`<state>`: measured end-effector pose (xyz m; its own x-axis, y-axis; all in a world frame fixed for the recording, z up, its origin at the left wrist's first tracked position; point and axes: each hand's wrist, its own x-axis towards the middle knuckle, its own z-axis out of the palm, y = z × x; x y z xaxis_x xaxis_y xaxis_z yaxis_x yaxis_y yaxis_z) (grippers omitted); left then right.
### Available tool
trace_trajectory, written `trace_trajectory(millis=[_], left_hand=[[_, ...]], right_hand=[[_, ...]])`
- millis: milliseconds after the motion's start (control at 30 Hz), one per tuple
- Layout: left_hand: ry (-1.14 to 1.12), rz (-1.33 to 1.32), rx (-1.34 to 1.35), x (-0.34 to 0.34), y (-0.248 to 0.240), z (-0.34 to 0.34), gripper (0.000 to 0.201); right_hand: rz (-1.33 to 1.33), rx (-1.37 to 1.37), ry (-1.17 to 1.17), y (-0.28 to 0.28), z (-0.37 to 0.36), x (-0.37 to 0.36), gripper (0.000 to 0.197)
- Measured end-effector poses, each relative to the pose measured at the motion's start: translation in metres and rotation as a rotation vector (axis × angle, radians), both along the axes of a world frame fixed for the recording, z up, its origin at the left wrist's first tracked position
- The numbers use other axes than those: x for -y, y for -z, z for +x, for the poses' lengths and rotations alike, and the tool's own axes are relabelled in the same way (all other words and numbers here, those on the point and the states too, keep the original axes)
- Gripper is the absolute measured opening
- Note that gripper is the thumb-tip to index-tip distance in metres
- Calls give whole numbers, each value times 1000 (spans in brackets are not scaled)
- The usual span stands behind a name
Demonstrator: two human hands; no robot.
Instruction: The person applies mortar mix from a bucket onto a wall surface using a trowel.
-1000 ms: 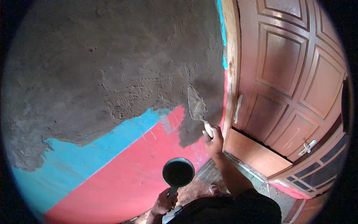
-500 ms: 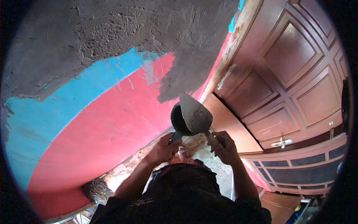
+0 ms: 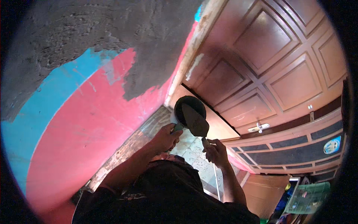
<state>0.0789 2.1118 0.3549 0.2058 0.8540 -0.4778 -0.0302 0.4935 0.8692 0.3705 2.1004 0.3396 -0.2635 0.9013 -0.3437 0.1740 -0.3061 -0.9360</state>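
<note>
In the middle of the head view my left hand (image 3: 166, 137) is closed round the handle of a round, dark dipper (image 3: 201, 105). The dipper's mouth faces up toward me, but shadow hides what is inside. My right hand (image 3: 216, 152) grips the short handle of a pointed trowel (image 3: 197, 125). Its blade, coated in grey mortar, lies across the dipper's opening with the tip over the inside. Beyond both hands is a wall with rough grey plaster (image 3: 149, 56) spread over blue and pink paint (image 3: 97, 115).
A brown panelled door (image 3: 261, 74) with a metal handle (image 3: 258, 127) stands on the right, its pale frame (image 3: 194, 48) meeting the wall. Lower right are a cardboard piece (image 3: 263, 192) and a green plastic basket (image 3: 307, 198). Light floor tiles (image 3: 194, 156) show below my hands.
My view has swung right, bringing more of the door and the green basket into sight. The trowel has shifted from covering the dipper's right side to pointing into its mouth, its handle lower.
</note>
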Motion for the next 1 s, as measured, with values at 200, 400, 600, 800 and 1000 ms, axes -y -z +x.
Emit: trace_trajectory(millis=[200, 400, 600, 800, 1000], left_hand=[[-12, -29, 23, -33, 8, 16, 21], [25, -71, 87, -52, 31, 13, 20], [127, 51, -93, -56, 8, 4, 18], [235, 100, -154, -51, -14, -23, 23], [242, 35, -141, -30, -37, -43, 34]], right_hand=[[-33, 184, 143, -12, 46, 27, 46], [-102, 182, 219, -1, 102, 73, 43], [6, 162, 320, -24, 118, 81, 44], [-21, -433, 198, -29, 68, 11, 56], [-114, -632, -22, -35, 29, -29, 49]])
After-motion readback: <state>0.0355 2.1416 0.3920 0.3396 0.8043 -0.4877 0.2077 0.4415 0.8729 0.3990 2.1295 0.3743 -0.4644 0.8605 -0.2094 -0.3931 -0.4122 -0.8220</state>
